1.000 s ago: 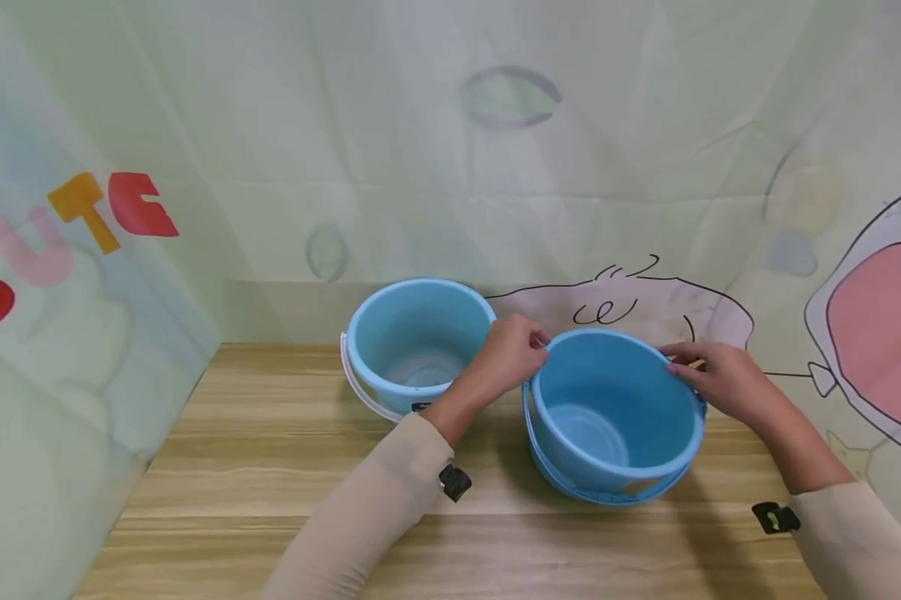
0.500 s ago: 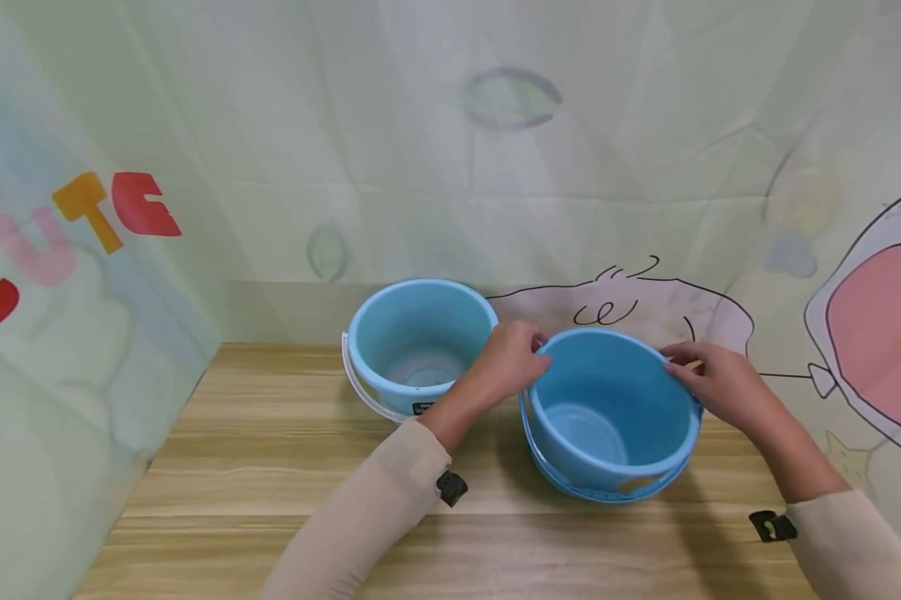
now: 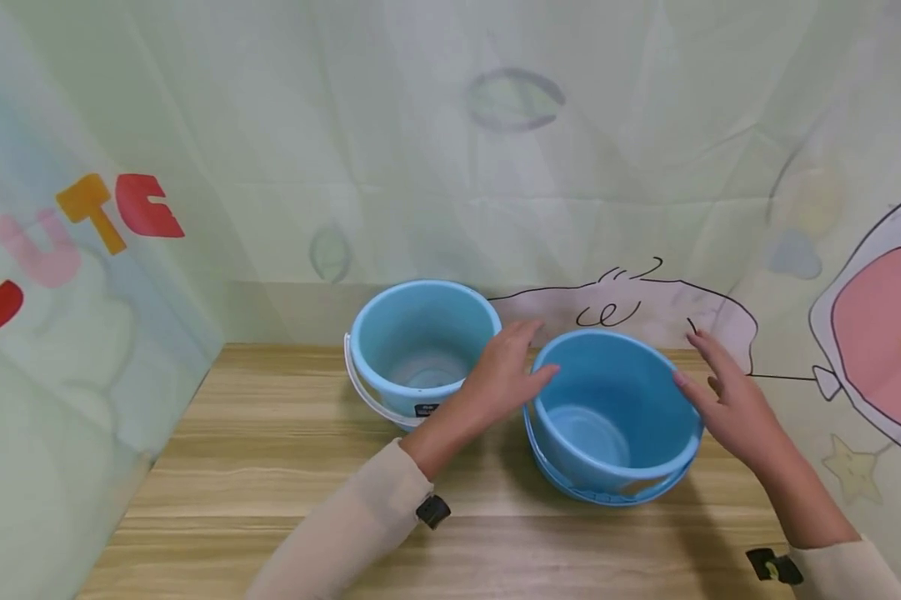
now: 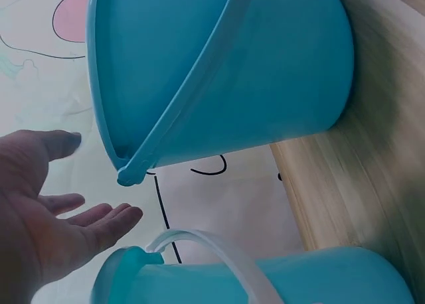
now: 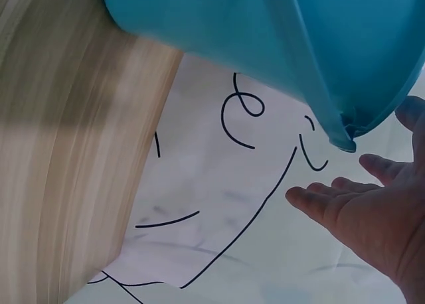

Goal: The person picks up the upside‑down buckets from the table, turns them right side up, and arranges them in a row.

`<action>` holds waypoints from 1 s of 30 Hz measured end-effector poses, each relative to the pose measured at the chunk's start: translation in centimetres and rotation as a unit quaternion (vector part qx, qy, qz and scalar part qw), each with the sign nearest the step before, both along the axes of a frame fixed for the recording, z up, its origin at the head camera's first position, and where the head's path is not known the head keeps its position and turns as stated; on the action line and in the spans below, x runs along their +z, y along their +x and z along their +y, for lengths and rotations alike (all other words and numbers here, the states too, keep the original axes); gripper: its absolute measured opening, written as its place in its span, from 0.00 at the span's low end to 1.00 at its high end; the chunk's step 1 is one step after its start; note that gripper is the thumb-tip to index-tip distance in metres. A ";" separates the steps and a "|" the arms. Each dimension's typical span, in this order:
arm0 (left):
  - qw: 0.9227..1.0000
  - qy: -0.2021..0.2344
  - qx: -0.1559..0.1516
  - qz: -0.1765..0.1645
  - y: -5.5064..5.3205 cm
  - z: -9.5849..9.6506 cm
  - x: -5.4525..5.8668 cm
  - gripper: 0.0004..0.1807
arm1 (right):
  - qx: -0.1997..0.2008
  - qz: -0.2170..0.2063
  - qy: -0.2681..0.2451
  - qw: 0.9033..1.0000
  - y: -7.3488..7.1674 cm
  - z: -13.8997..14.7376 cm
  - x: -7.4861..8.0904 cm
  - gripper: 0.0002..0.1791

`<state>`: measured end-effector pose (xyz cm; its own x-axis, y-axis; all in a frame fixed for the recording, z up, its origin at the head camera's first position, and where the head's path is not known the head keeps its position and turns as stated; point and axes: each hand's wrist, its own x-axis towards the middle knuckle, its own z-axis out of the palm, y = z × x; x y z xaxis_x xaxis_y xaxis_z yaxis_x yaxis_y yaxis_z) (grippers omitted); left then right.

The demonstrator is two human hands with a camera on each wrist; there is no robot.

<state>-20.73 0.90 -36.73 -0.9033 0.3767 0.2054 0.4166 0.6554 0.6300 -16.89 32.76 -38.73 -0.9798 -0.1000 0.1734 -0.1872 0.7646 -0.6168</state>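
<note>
On the right of the table stands a blue bucket [image 3: 608, 483], its blue handle lowered against the near side. My left hand [image 3: 503, 367] is beside its left rim, fingers spread; the left wrist view shows a gap between that hand [image 4: 66, 218] and the rim. At the right rim is my right hand [image 3: 731, 404], thumb close to the edge and fingers extended. In the right wrist view, this hand [image 5: 372, 191] has straight fingers near the handle's pivot. A lighter blue bucket [image 3: 397, 402] with a white handle [image 3: 360, 387] stands to the left, partly hidden by my left forearm.
Both buckets stand on a wood-grain table [image 3: 270, 483]. A pale printed curtain [image 3: 405, 150] hangs right behind the table and along its left side. Black straps [image 3: 432, 511] sit at the sleeve cuffs.
Both hands have let go of the right bucket's rim and spread their fingers. The right hand has shifted slightly outward. The buckets stay in about the same place.
</note>
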 end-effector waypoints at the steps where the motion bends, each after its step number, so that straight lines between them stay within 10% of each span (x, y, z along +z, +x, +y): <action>1: 1.000 0.005 -0.002 0.001 0.1 -0.1 0.0 0.37 | 0.004 -0.001 -0.003 1.000 0.2 0.0 0.0 0.41; 15: 0.998 0.037 -0.038 0.028 1.9 -1.3 -1.2 0.39 | 0.031 0.020 -0.018 0.999 2.9 -0.4 -0.3 0.44; 30: 0.994 0.088 -0.046 -0.035 3.8 -1.7 -2.3 0.36 | 0.009 -0.110 -0.014 0.994 4.4 -0.7 -0.6 0.39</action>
<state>-16.95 -0.83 -39.04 -0.8814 0.4215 0.2132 0.4205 0.4944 0.7608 -12.50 32.09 -39.36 -0.9922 -0.1169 -0.0426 -0.0592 0.7447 -0.6647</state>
